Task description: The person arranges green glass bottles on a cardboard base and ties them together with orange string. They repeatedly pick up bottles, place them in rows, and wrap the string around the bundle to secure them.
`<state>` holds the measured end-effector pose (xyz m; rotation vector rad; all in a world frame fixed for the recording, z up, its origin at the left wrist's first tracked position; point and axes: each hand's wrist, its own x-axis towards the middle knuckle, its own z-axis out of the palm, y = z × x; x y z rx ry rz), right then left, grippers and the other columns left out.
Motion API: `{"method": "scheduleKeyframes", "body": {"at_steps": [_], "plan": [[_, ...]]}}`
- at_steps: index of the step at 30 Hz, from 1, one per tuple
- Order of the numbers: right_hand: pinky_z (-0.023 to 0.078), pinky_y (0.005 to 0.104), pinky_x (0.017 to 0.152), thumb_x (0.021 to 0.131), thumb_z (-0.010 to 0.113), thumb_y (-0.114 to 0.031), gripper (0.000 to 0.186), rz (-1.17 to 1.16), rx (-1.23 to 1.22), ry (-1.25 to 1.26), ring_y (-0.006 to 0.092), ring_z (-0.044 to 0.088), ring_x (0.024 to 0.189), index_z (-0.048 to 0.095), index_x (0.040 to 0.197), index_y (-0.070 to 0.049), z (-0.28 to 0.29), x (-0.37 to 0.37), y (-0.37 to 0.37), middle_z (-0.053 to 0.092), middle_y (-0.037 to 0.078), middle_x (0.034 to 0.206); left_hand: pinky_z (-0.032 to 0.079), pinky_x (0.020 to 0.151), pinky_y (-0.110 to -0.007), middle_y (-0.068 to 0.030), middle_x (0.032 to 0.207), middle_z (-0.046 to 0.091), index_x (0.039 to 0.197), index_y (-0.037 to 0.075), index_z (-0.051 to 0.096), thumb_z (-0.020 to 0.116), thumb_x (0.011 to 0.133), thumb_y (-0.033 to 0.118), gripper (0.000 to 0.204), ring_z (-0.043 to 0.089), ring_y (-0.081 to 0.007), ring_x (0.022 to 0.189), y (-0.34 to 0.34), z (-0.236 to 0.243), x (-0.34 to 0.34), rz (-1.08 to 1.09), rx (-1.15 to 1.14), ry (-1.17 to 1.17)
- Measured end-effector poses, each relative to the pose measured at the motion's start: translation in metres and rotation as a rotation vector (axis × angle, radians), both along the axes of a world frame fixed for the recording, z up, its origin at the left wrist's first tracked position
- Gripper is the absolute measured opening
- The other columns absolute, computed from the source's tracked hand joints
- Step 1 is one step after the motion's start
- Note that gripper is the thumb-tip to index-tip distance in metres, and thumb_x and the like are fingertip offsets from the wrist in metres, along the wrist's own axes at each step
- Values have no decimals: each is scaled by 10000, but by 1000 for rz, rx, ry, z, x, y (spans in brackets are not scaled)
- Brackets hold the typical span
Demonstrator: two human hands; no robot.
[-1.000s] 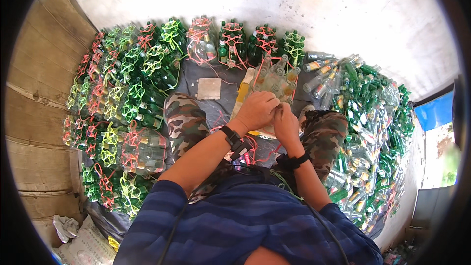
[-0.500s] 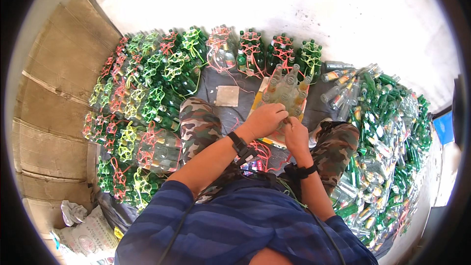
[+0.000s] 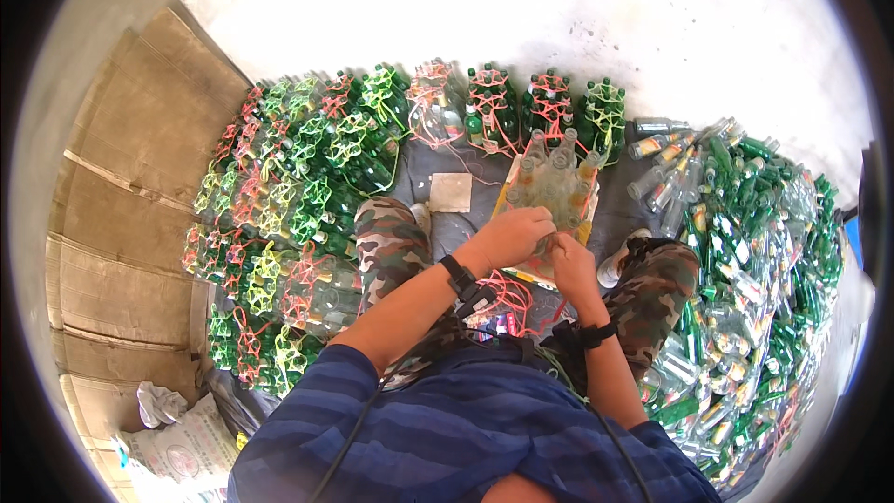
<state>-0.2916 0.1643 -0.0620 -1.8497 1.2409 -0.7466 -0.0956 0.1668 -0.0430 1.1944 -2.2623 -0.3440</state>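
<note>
Between my knees stands a yellow-and-white shallow box (image 3: 507,197) with several clear glass bottles (image 3: 549,177) upright in it. At its near end, my left hand (image 3: 515,235) is closed, fingertips pinched over the nearest bottles. Close beside it, my right hand (image 3: 575,265) is closed too, its fingers curled toward the left ones. Whatever they pinch is hidden by the fingers and too small to make out. A tangle of red plastic string (image 3: 509,293) lies just below the hands, near my lap.
Green and clear bottles tied with red and yellow-green string (image 3: 317,196) stand in rows at left and along the far wall. Loose bottles (image 3: 745,307) are heaped at right. A cardboard square (image 3: 451,193) lies on the dark sheet. Large cardboard (image 3: 121,224) lines the left side; a sack (image 3: 182,447) sits below.
The whole view has shifted, so the scene sits slightly further right and lower. My hands stay together at the box's near end, the fingers slightly repositioned.
</note>
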Motion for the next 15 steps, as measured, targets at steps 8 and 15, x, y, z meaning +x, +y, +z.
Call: {"method": "scheduleKeyframes", "body": {"at_steps": [8, 15], "plan": [[508, 391, 729, 994, 512, -151, 223, 1, 225, -119, 257, 660, 791, 667, 1013, 9, -19, 2, -6, 682, 175, 872, 538, 813, -484, -197, 931, 714, 898, 14, 724, 644, 865, 145, 158, 686, -407, 914, -55, 12, -2, -108, 540, -207], [526, 507, 768, 998, 554, -184, 251, -60, 159, 6, 466, 690, 907, 686, 1009, 29, -20, 6, -5, 711, 268, 923, 534, 786, -482, -204, 896, 697, 887, 17, 697, 645, 846, 124, 126, 681, -414, 893, -60, 9, -1, -147, 570, -132]]}}
